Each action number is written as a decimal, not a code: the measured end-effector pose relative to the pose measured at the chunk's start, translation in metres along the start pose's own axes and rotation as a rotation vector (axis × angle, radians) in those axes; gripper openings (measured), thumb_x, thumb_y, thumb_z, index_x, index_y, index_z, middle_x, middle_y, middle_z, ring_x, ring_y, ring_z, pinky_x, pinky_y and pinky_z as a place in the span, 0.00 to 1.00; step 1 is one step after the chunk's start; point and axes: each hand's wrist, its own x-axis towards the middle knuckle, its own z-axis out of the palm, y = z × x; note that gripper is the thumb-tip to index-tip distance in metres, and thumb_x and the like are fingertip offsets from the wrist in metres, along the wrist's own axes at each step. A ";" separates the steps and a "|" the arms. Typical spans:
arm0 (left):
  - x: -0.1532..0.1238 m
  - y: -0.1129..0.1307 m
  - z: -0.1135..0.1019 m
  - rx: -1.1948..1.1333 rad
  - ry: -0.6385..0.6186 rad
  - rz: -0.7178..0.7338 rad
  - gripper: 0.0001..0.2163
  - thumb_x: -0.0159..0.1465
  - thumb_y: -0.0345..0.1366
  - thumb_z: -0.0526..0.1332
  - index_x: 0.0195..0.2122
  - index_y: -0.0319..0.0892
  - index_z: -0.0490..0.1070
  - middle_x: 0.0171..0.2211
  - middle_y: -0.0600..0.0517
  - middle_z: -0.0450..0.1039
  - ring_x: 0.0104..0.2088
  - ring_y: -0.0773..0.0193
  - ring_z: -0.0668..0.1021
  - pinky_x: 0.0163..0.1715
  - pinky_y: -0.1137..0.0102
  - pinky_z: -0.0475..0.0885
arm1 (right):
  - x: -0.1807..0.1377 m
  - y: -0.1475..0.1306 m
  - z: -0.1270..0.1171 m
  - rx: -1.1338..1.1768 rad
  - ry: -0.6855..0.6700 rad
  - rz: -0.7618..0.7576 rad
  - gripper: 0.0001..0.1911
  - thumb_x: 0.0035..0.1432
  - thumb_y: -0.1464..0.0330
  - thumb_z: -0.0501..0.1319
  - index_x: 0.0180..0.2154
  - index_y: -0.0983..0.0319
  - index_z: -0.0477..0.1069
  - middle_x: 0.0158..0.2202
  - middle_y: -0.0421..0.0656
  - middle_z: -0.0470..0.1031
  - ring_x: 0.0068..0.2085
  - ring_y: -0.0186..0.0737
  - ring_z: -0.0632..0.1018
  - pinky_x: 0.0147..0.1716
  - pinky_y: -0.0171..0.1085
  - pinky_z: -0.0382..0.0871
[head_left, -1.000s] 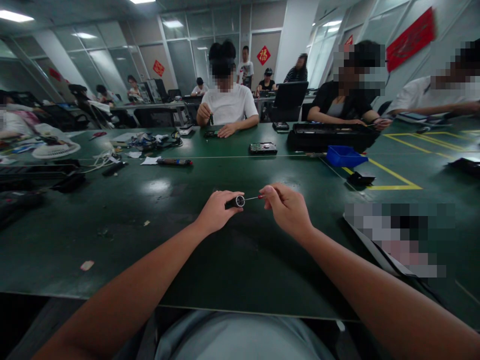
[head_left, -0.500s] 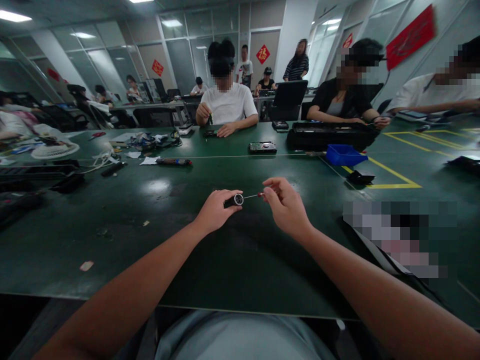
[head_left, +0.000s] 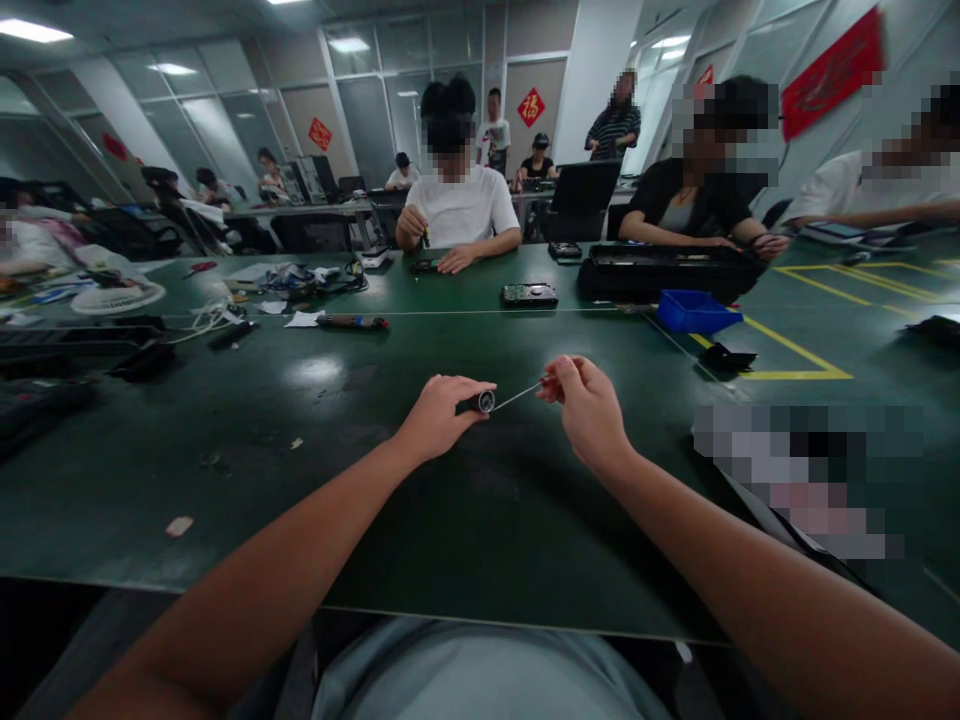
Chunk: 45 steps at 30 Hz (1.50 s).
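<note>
My left hand (head_left: 441, 415) is closed around a small black cylinder (head_left: 486, 401) with a silvery ring at its open end, which faces right. Most of the cylinder's body is hidden by the fingers. In my right hand (head_left: 589, 405) is a thin screwdriver (head_left: 517, 396), its handle covered by the fingers. The metal shaft slants down to the left, and its tip is at the lower edge of the cylinder's ring. Whether the tip touches the ring or goes inside, I cannot tell.
On the green table (head_left: 450, 540) are a hard drive (head_left: 529, 295), a blue bin (head_left: 696, 312), a black part (head_left: 726, 357), a pen-like tool (head_left: 352, 321) and a cable tangle (head_left: 300, 280). Blurred-out papers (head_left: 795, 480) lie at right. A co-worker (head_left: 459, 205) sits opposite.
My right hand has moved slightly right and turned, so the screwdriver slants more steeply and its red handle is now covered. The cylinder's open end has turned a little. The view has shifted slightly.
</note>
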 end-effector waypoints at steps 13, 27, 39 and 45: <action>-0.002 -0.001 0.000 0.025 0.019 -0.005 0.18 0.64 0.35 0.66 0.56 0.51 0.71 0.53 0.51 0.75 0.54 0.56 0.74 0.59 0.52 0.60 | -0.011 -0.016 -0.001 -0.194 -0.071 -0.217 0.13 0.67 0.59 0.54 0.38 0.60 0.70 0.31 0.43 0.76 0.33 0.38 0.77 0.35 0.41 0.71; -0.002 0.002 -0.001 0.041 0.006 -0.012 0.18 0.63 0.33 0.67 0.54 0.50 0.73 0.50 0.51 0.76 0.52 0.56 0.74 0.58 0.52 0.62 | -0.016 -0.019 -0.001 -0.343 -0.117 -0.340 0.12 0.68 0.60 0.53 0.39 0.59 0.70 0.31 0.41 0.78 0.33 0.39 0.79 0.35 0.40 0.70; -0.002 0.003 -0.001 0.058 -0.014 -0.017 0.18 0.63 0.33 0.66 0.55 0.50 0.73 0.51 0.49 0.75 0.53 0.55 0.73 0.59 0.50 0.60 | -0.018 -0.020 -0.002 -0.363 -0.158 -0.373 0.11 0.69 0.60 0.53 0.41 0.59 0.70 0.33 0.42 0.79 0.35 0.41 0.81 0.36 0.40 0.70; -0.003 0.000 -0.001 0.081 -0.023 -0.007 0.19 0.63 0.35 0.66 0.55 0.51 0.73 0.50 0.49 0.75 0.51 0.54 0.73 0.58 0.50 0.61 | -0.018 -0.021 -0.003 -0.467 -0.185 -0.401 0.11 0.69 0.61 0.52 0.40 0.58 0.70 0.31 0.42 0.79 0.34 0.41 0.80 0.35 0.40 0.69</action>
